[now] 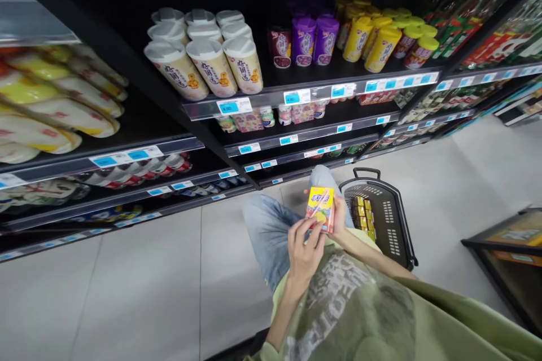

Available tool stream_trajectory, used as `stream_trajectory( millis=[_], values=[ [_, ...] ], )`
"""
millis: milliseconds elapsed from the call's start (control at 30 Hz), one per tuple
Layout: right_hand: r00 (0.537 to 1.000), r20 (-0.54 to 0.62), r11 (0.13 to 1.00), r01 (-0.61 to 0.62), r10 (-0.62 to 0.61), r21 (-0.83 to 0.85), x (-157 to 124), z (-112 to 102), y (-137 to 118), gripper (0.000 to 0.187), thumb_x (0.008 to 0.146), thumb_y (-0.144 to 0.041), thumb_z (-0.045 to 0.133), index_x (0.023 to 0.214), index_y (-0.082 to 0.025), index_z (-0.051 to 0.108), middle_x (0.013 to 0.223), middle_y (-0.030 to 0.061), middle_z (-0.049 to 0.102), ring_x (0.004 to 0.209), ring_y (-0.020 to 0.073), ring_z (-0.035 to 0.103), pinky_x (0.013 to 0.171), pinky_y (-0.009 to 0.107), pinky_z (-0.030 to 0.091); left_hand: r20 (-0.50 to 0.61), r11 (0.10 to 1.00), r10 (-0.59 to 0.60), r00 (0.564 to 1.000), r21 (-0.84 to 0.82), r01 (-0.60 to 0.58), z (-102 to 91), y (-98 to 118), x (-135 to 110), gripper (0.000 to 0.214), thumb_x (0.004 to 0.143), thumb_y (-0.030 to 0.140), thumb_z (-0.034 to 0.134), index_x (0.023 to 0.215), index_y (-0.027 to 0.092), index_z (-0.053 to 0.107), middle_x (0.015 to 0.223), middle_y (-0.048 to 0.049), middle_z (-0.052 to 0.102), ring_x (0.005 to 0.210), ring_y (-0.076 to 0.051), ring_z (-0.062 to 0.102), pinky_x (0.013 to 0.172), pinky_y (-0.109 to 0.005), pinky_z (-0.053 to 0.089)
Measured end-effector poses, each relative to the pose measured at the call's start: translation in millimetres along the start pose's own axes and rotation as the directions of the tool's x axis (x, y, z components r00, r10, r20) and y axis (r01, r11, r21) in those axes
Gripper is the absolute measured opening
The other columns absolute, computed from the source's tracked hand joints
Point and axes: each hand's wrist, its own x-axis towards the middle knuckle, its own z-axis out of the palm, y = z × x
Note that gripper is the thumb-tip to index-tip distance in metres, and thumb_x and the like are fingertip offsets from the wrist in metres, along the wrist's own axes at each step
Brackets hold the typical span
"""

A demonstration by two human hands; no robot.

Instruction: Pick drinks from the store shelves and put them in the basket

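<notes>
A small yellow drink carton [320, 208] with a straw on its face is held in front of my body, above my knees. My left hand [303, 250] grips its lower left side with the fingers curled round it. My right hand [340, 215] holds its right edge, mostly hidden behind the carton. Just to the right stands a black shopping basket [387, 220] on the floor, with several similar yellow cartons [365, 215] inside.
Dark store shelves run across the top: cream cups [212, 65], purple cups [313, 39] and yellow cups [372, 39] above blue price tags, bagged goods [55, 107] at left. Grey tiled floor [127, 293] lies below. A low dark display [512, 259] stands at right.
</notes>
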Motion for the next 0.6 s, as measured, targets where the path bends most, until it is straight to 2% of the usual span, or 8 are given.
stream_trajectory(
  millis=[100,167,267,333,433,500,600],
  values=[
    [0.998,-0.056,0.997,0.03,-0.026,0.072,-1.1,-3.3,-1.0,0.075,0.082,-0.086,0.065,0.124,-0.025,0.075,0.116,0.013,0.084,0.106,0.0371,0.077,0.08,0.048,0.067,-0.03,0.998,-0.063,0.998,-0.028,0.062,-2.1,0.4,-3.0,0.034,0.096,0.012,0.083,0.128,0.021,0.073,0.114,-0.0114,0.078,0.102,-0.024,0.078,0.091,-0.038,0.064],
    [0.999,-0.033,0.996,0.036,-0.034,0.077,-0.5,-9.2,-0.6,0.074,0.083,-0.085,0.071,0.122,-0.023,0.076,0.12,0.0141,0.083,0.111,0.0362,0.076,0.088,0.047,0.067,-0.056,0.988,-0.143,0.988,-0.064,0.139,-4.0,-1.4,-9.0,0.039,0.094,0.016,0.086,0.13,0.02,0.072,0.116,-0.0119,0.079,0.102,-0.024,0.078,0.092,-0.038,0.064],
    [0.998,-0.01,0.998,0.069,-0.069,-0.011,3.3,-23.3,2.6,0.075,0.077,-0.088,0.081,0.115,-0.023,0.079,0.111,0.0136,0.083,0.108,0.0355,0.076,0.089,0.046,0.065,-0.046,0.941,-0.311,0.949,-0.159,0.3,-5.6,-6.0,-21.7,0.044,0.092,0.026,0.09,0.132,0.02,0.072,0.115,-0.0105,0.078,0.103,-0.025,0.079,0.093,-0.038,0.065],
    [0.991,-0.047,0.987,0.118,-0.124,-0.114,6.3,-33.7,4.8,0.072,0.071,-0.086,0.088,0.109,-0.025,0.08,0.099,0.0108,0.081,0.096,0.0324,0.075,0.081,0.043,0.063,-0.013,0.845,-0.48,0.877,-0.275,0.458,-4.3,-8.9,-29.4,0.05,0.092,0.037,0.091,0.135,0.02,0.071,0.117,-0.0107,0.077,0.103,-0.025,0.079,0.091,-0.037,0.067],
    [0.982,-0.064,0.95,0.152,-0.176,-0.273,7.8,-44.4,3.0,0.064,0.073,-0.081,0.089,0.104,-0.026,0.079,0.084,0.0054,0.073,0.071,0.0235,0.064,0.062,0.036,0.054,0.108,0.57,-0.716,0.69,-0.479,0.667,0.4,-10.5,-34.8,0.067,0.091,0.054,0.09,0.144,0.02,0.067,0.124,-0.0137,0.078,0.106,-0.027,0.081,0.092,-0.037,0.067],
    [0.974,-0.062,0.92,0.184,-0.218,-0.346,6.3,-46.3,-2.5,0.058,0.079,-0.078,0.087,0.103,-0.026,0.078,0.078,0.0021,0.066,0.065,0.0196,0.056,0.058,0.033,0.048,0.229,0.39,-0.781,0.581,-0.548,0.74,4.0,-9.6,-34.6,0.07,0.089,0.061,0.09,0.142,0.02,0.07,0.129,-0.0153,0.079,0.11,-0.029,0.081,0.097,-0.039,0.067],
    [0.949,-0.071,0.892,0.261,-0.307,-0.369,2.4,-44.7,-13.4,0.054,0.085,-0.077,0.08,0.104,-0.026,0.078,0.072,-0.0009,0.054,0.064,0.0188,0.051,0.062,0.033,0.046,0.359,0.215,-0.802,0.478,-0.573,0.791,8.6,-6.2,-33.7,0.07,0.085,0.068,0.09,0.133,0.02,0.076,0.133,-0.0158,0.08,0.115,-0.033,0.081,0.099,-0.04,0.067]
  ],
)
